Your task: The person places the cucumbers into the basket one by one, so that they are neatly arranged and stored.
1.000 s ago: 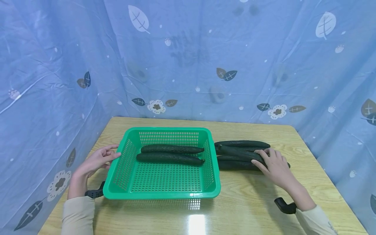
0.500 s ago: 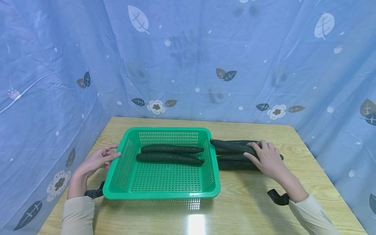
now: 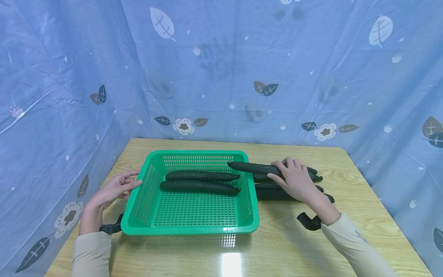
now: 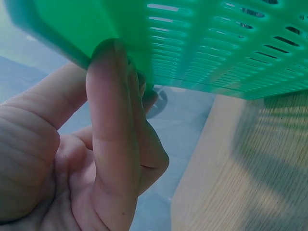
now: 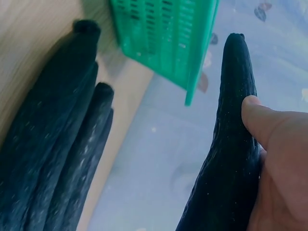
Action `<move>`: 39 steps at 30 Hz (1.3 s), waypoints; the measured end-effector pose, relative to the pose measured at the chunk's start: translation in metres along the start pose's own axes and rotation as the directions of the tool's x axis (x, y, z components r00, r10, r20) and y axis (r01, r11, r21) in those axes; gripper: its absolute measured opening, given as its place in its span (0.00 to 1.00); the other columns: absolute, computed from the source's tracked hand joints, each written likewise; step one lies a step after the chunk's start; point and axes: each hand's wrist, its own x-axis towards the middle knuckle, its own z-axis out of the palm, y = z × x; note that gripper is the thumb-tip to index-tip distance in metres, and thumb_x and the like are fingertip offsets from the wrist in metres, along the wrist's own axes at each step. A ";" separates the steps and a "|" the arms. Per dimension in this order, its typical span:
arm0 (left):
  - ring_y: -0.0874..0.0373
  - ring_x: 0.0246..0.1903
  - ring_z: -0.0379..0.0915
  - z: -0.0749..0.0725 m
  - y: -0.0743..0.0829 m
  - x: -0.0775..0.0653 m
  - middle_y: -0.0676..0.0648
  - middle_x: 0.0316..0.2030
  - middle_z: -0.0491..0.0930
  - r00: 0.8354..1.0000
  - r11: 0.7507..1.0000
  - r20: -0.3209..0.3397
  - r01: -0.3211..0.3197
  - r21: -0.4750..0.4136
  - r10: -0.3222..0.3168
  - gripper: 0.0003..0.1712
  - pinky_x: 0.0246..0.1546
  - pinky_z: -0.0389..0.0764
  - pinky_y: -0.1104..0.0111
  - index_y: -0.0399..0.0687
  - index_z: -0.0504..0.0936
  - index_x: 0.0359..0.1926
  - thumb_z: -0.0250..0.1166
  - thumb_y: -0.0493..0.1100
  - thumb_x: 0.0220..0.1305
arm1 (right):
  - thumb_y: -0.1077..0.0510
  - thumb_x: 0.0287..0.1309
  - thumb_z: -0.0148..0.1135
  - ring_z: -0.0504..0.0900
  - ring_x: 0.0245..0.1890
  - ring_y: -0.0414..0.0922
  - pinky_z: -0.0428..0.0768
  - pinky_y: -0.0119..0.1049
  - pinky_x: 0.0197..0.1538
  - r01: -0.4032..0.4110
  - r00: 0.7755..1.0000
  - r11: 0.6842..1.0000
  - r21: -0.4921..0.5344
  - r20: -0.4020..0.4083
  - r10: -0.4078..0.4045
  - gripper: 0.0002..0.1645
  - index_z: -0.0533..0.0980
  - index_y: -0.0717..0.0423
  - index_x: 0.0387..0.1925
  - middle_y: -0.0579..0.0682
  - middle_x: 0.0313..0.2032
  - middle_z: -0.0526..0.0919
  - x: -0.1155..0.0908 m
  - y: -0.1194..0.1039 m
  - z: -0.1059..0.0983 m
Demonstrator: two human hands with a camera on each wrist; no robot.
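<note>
My right hand (image 3: 293, 180) grips a dark green cucumber (image 3: 254, 167) around its middle. Its stem end reaches over the right rim of the green plastic basket (image 3: 190, 231). In the right wrist view the thumb lies along the held cucumber (image 5: 231, 120), raised off the others. At the basket's left side my left hand (image 3: 115, 188) pinches the rim between thumb and fingers, seen close up in the left wrist view, where the fingers (image 4: 113, 120) press the underside of the basket edge (image 4: 62, 29). Two cucumbers (image 3: 200, 186) lie side by side inside, toward the back.
Several more cucumbers (image 3: 277, 194) lie on the wooden table (image 3: 277, 238) right of the basket, their left ends close against its wall; in the right wrist view these cucumbers (image 5: 53, 134) lie in a row. A blue patterned curtain (image 3: 221, 77) surrounds the table at the back and sides.
My right hand has lifted a cucumber off the pile and moved it left, so its end now hangs over the basket's right rim. The left hand and the basket have stayed in place.
</note>
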 end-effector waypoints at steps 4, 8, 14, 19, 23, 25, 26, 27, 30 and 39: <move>0.64 0.22 0.62 0.000 0.000 0.000 0.55 0.21 0.63 1.000 1.000 -0.002 0.002 0.003 -0.002 0.40 0.26 0.71 0.61 0.38 0.48 0.70 0.56 0.50 0.67 | 0.41 0.62 0.53 0.66 0.44 0.57 0.63 0.56 0.46 0.019 0.999 1.000 0.000 0.028 -0.019 0.25 0.71 0.50 0.55 0.57 0.44 0.68 0.009 -0.013 0.001; 0.63 0.22 0.62 0.000 -0.001 -0.001 0.55 0.21 0.63 1.000 1.000 0.000 0.000 0.005 0.000 0.40 0.26 0.71 0.61 0.38 0.48 0.70 0.56 0.50 0.67 | 0.40 0.62 0.53 0.65 0.42 0.55 0.64 0.52 0.43 0.039 0.999 0.999 -0.004 0.038 -0.039 0.25 0.71 0.49 0.54 0.56 0.43 0.68 0.018 -0.026 0.002; 0.63 0.23 0.62 0.000 -0.002 0.000 0.55 0.22 0.63 1.000 1.000 0.003 -0.007 0.000 0.007 0.39 0.25 0.71 0.61 0.38 0.48 0.70 0.55 0.50 0.67 | 0.40 0.62 0.53 0.64 0.38 0.53 0.62 0.47 0.39 0.057 0.997 0.998 -0.009 0.048 -0.056 0.25 0.71 0.49 0.54 0.54 0.40 0.68 0.030 -0.041 0.005; 0.63 0.22 0.62 0.001 -0.001 -0.001 0.54 0.21 0.63 1.000 1.000 0.003 -0.010 -0.004 0.010 0.39 0.24 0.71 0.61 0.38 0.49 0.70 0.56 0.50 0.67 | 0.39 0.62 0.52 0.64 0.37 0.52 0.61 0.46 0.38 0.080 0.995 0.997 -0.017 0.057 -0.079 0.25 0.71 0.49 0.53 0.54 0.39 0.68 0.039 -0.054 0.007; 0.63 0.22 0.62 0.000 -0.002 -0.001 0.54 0.21 0.62 1.000 1.000 0.004 -0.013 -0.004 0.013 0.39 0.24 0.71 0.61 0.38 0.48 0.70 0.56 0.49 0.67 | 0.39 0.62 0.52 0.63 0.37 0.52 0.61 0.46 0.39 0.097 0.994 0.995 -0.028 0.061 -0.095 0.26 0.71 0.49 0.54 0.54 0.39 0.68 0.046 -0.065 0.008; 0.63 0.22 0.61 0.000 -0.002 -0.001 0.55 0.21 0.62 1.000 1.000 0.005 -0.013 -0.003 0.013 0.39 0.24 0.71 0.61 0.38 0.48 0.70 0.56 0.50 0.67 | 0.38 0.62 0.51 0.63 0.37 0.52 0.61 0.46 0.39 0.104 0.992 0.994 -0.041 0.071 -0.101 0.26 0.70 0.49 0.55 0.54 0.39 0.67 0.050 -0.072 0.009; 0.64 0.22 0.61 0.000 -0.002 -0.001 0.55 0.21 0.62 1.000 1.000 0.006 -0.014 -0.001 0.014 0.39 0.24 0.71 0.61 0.37 0.48 0.70 0.56 0.50 0.67 | 0.38 0.62 0.51 0.63 0.37 0.52 0.61 0.46 0.39 0.106 0.992 0.993 -0.044 0.078 -0.103 0.26 0.70 0.48 0.55 0.54 0.40 0.67 0.052 -0.076 0.009; 0.64 0.22 0.61 0.000 -0.003 -0.001 0.55 0.21 0.61 1.000 1.000 0.007 -0.015 0.000 0.015 0.40 0.24 0.71 0.61 0.37 0.48 0.70 0.55 0.50 0.67 | 0.38 0.62 0.50 0.63 0.37 0.52 0.61 0.46 0.39 0.110 0.991 0.993 -0.051 0.089 -0.105 0.26 0.69 0.48 0.55 0.55 0.40 0.67 0.053 -0.079 0.009; 0.64 0.21 0.60 0.000 -0.002 -0.001 0.55 0.20 0.61 1.000 1.000 0.005 -0.008 0.000 0.008 0.39 0.23 0.70 0.61 0.38 0.49 0.70 0.56 0.50 0.67 | 0.37 0.63 0.48 0.63 0.38 0.53 0.61 0.46 0.40 0.116 0.987 0.991 -0.064 0.123 -0.107 0.27 0.69 0.47 0.56 0.56 0.40 0.67 0.058 -0.089 0.011; 0.64 0.21 0.60 -0.001 -0.001 0.000 0.55 0.20 0.60 1.000 1.000 0.005 -0.013 0.002 0.013 0.40 0.23 0.70 0.62 0.37 0.49 0.70 0.56 0.50 0.67 | 0.36 0.64 0.44 0.60 0.37 0.51 0.58 0.42 0.38 0.153 0.976 0.987 -0.045 0.162 -0.144 0.28 0.68 0.45 0.57 0.55 0.42 0.66 0.069 -0.118 0.018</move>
